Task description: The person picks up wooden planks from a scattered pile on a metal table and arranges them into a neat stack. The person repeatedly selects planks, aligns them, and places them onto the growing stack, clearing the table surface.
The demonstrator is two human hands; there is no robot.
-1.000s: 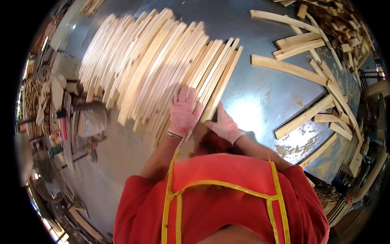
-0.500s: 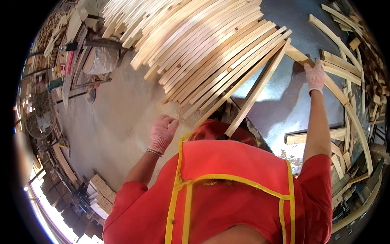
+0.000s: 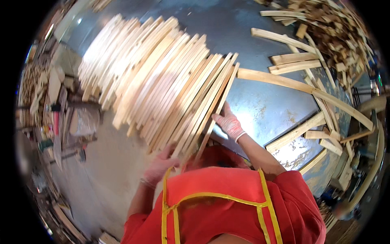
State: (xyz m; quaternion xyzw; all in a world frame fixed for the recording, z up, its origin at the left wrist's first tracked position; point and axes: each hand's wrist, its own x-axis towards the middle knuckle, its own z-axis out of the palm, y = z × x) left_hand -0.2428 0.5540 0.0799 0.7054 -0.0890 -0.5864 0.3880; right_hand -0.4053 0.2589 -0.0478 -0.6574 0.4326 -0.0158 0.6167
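Observation:
A long row of pale wooden strips (image 3: 162, 77) lies side by side on the table, slanting from upper right to lower left. At the row's right-hand edge, my gloved right hand (image 3: 230, 125) grips the outermost wooden strip (image 3: 224, 97), thumb over it and fingers along its side. My gloved left hand (image 3: 159, 166) is at the near ends of the strips, smeared by motion. Its fingers cannot be made out clearly, nor whether they hold a strip.
Right of the row, a long curved wooden piece (image 3: 280, 79) lies on the metal tabletop (image 3: 260, 101) among several shorter pieces. A heap of wood offcuts (image 3: 325, 28) fills the far right. On the left are a clear plastic bag (image 3: 86, 121) and workshop clutter.
My right hand has left the curved piece and come leftward to the outermost strip. My left hand has moved to the strips' near ends. The whole view has swung to the right.

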